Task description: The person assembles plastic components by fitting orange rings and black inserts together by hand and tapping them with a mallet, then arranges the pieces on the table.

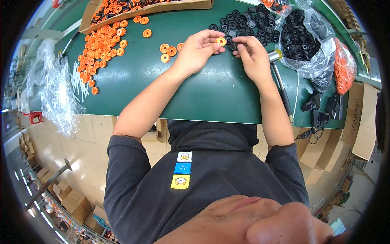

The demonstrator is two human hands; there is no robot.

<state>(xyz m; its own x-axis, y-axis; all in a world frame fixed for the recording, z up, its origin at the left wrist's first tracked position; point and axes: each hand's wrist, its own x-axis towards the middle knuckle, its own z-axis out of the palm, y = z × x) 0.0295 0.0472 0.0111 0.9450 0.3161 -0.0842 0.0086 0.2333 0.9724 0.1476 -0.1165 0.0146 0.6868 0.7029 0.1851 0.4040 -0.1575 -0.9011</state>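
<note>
In my left hand (196, 51), fingers closed, is a small orange wheel-shaped plastic part (221, 41), gripped at its edge. Just to its right, my right hand (254, 57) pinches a round black plastic part (234, 45) between thumb and fingers. The two parts are close together but apart, above the green table (211, 93). A few loose orange wheels (172, 51) lie left of my left hand. Beyond my right hand spreads a heap of black round parts (248, 24). Next to my right wrist lies a mallet (276, 57) with a black handle.
A cardboard tray (146, 11) of orange and black parts stands at the back. Orange wheels (101, 49) and white sticks (79, 81) lie at left, near plastic film (61, 89). At right are a bag of black parts (300, 40), an orange bag (344, 67) and corded black adapters (319, 112).
</note>
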